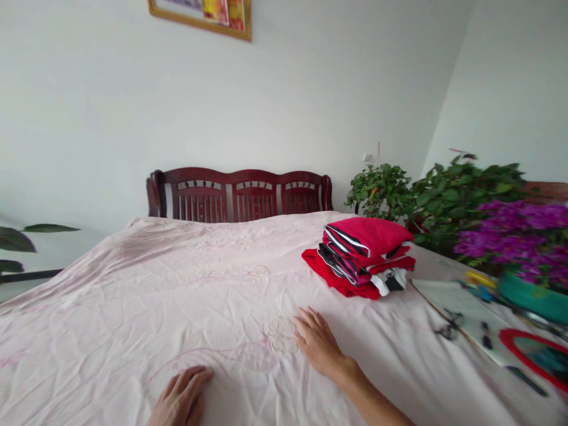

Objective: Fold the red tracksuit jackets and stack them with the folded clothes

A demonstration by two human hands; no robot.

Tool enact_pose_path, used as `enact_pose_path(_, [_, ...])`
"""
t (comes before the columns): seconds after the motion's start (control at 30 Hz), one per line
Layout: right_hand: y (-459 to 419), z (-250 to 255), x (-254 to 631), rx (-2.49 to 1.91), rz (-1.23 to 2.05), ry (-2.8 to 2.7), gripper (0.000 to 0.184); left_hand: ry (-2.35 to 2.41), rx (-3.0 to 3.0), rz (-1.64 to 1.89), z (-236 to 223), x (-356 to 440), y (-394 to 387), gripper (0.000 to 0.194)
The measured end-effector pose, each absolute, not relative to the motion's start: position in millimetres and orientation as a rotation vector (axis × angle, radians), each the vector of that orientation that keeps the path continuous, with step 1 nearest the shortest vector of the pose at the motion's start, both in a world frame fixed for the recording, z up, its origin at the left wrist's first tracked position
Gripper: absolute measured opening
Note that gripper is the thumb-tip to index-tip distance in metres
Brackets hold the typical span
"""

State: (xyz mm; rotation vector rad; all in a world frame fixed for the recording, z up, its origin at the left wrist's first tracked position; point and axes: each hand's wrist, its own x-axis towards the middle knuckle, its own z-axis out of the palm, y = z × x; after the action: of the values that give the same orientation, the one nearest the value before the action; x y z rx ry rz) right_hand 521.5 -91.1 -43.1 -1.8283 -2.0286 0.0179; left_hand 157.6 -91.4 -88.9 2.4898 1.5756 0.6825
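A pale pink embroidered cloth (213, 307) covers the table in front of me, with soft wrinkles across it. My right hand (317, 340) rests palm down on it beside a stitched flower, fingers stretched out and holding nothing. Lower down, my left hand (181, 393) lies on the cloth with its fingers extended and slightly bent; nothing shows in it. Beyond my right hand sits a stack of folded clothes (364, 254), red with black and white trim, apart from both hands.
On the right lie a notebook (457, 302), glasses (450, 325) and a red-rimmed round object (523, 343). Purple flowers (519, 236) stand in a teal pot (528, 296), with leafy plants (470, 189) behind. A dark wooden bench (255, 192) is past the far edge.
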Motion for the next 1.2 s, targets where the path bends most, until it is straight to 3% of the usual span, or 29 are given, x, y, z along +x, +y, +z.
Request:
enact_pose_path(0.27, [-94, -69, 514, -1.913, -0.068, -1.937, 0.046, 1.966, 2.409, 0.512, -97, 160, -91, 0.048])
enact_pose_path(1.0, [-91, -71, 526, -1.573, 0.173, -1.681, 0.042, 1.758, 2.633, 0.628, -106, 156, -96, 0.046])
enact_pose_path(1.2, [-87, -76, 528, -1.626, 0.084, -1.782, 0.042, 1.725, 2.676, 0.677, -111, 155, -93, 0.046])
